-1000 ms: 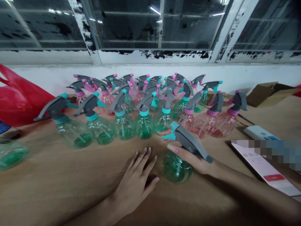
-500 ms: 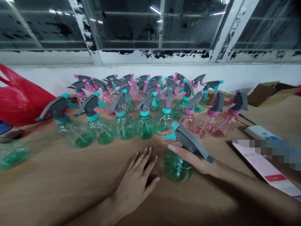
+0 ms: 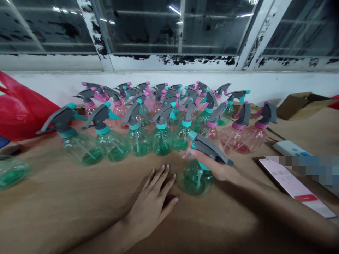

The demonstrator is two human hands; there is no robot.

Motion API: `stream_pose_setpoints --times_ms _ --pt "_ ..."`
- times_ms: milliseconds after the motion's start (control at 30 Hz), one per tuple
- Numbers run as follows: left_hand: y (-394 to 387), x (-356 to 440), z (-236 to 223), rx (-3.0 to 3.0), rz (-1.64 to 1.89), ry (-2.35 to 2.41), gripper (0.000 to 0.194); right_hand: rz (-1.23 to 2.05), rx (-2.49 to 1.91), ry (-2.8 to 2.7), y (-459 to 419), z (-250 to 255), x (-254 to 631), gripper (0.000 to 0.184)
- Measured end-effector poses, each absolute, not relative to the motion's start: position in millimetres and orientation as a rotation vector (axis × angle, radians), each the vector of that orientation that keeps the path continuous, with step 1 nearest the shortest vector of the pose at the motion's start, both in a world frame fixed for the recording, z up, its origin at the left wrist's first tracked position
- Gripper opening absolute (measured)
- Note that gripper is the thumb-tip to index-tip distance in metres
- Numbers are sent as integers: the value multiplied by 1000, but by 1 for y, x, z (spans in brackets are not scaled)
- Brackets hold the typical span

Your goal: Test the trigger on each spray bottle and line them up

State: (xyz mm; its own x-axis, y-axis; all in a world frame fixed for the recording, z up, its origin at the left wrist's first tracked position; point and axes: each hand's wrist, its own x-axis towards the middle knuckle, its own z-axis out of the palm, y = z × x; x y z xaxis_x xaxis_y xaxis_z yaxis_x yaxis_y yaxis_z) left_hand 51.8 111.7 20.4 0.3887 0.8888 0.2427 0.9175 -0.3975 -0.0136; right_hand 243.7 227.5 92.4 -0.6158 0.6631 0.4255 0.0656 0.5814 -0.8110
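Note:
My right hand [image 3: 209, 158] is wrapped round the neck and trigger of a green spray bottle [image 3: 194, 180] with a grey and turquoise head. The bottle tilts slightly, its head pointing away to the left. On the wooden table [image 3: 79, 197] my left hand [image 3: 153, 201] lies flat with fingers spread, holding nothing, to the left of that bottle. A row of spray bottles stands just beyond both hands: green ones with turquoise collars, such as this green bottle [image 3: 162, 141], and pink ones with pink collars, such as this pink bottle [image 3: 250, 139].
Several more spray bottles crowd behind the front row, against the wall. A red plastic bag [image 3: 23, 109] is at the left, above a partly visible green bottle [image 3: 13, 173]. On the right are a phone [image 3: 293, 187], a white power strip [image 3: 291, 148] and an open cardboard box [image 3: 302, 106].
My right hand has closed its fingers round the trigger and neck, and the held bottle has shifted slightly up and left. My left hand stays flat on the table.

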Motion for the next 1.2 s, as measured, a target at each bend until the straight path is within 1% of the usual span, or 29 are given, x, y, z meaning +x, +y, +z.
stream_pose_setpoints --times_ms 100,233,333,400,667,1200 --pt "112 51 20 -2477 -290 -1624 50 1027 -572 -2007 228 91 241 19" --pt "112 50 20 -2482 -291 -1612 51 1064 -504 -2100 223 96 242 14" --pt "111 51 21 -2485 -300 -1623 50 1021 -506 -2092 223 98 243 24" --pt "111 51 22 -2490 -314 -1632 50 1014 -507 -2091 223 98 244 28" --pt "112 51 21 -2503 -346 -1641 50 1086 -491 -2057 217 105 246 26" --pt "111 50 21 -2495 -325 -1632 51 1074 -486 -2057 219 103 246 27"
